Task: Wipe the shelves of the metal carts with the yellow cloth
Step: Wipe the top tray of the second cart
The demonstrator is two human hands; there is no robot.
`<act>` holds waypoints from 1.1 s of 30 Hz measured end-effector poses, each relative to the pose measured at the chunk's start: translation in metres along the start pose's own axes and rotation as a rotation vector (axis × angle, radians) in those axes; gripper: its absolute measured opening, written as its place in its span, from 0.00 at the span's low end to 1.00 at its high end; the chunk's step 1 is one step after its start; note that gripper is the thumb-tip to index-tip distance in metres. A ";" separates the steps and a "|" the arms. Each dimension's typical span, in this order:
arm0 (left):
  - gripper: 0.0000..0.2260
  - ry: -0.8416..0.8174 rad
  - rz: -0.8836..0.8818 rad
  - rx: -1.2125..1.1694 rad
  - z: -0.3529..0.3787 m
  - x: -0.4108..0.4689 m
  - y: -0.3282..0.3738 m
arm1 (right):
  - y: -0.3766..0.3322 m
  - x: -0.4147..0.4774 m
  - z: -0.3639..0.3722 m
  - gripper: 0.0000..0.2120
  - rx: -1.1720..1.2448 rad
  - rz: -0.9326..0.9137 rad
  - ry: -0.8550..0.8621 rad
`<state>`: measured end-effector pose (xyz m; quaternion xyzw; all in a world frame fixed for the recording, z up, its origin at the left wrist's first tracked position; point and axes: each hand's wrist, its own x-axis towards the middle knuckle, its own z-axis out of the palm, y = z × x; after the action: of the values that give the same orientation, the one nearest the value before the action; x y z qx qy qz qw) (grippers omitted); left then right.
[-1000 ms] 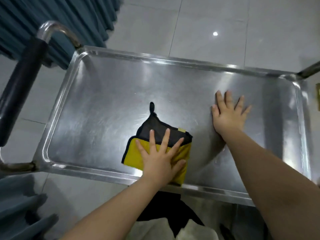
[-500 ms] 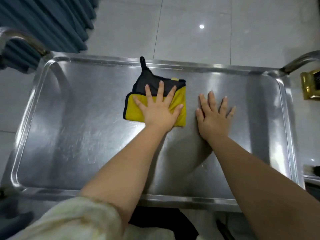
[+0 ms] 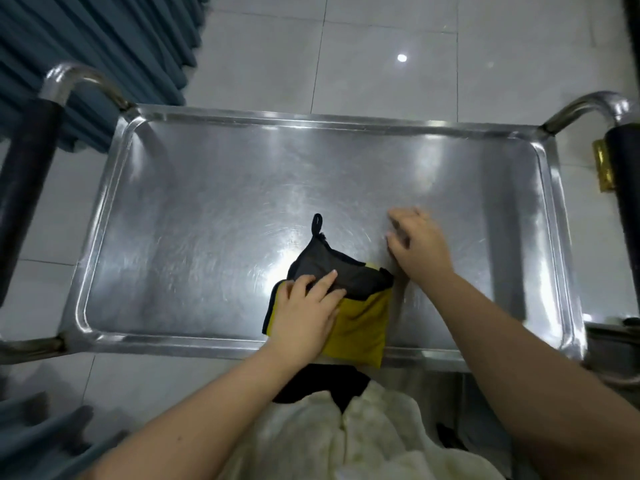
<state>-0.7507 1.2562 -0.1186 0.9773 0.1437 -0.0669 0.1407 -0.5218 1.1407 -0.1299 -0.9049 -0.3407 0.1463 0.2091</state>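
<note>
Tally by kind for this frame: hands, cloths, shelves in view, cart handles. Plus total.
hands: 2, the left hand on the cloth, the right hand on bare metal
cloths: 1, the yellow cloth
shelves: 1, the top shelf
cart handles: 2, the left handle and the right handle
total: 6

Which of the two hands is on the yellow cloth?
The left hand; it rests on the yellow cloth, while the right hand touches bare shelf beside it.
</note>
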 end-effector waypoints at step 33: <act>0.10 0.001 0.625 -0.235 -0.015 0.017 -0.062 | -0.068 -0.157 0.034 0.05 0.062 0.020 0.198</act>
<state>-0.7515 1.3220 -0.1234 0.9512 -0.1564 -0.0031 0.2660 -0.6871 1.0899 -0.1078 -0.9113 -0.3047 0.0687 0.2682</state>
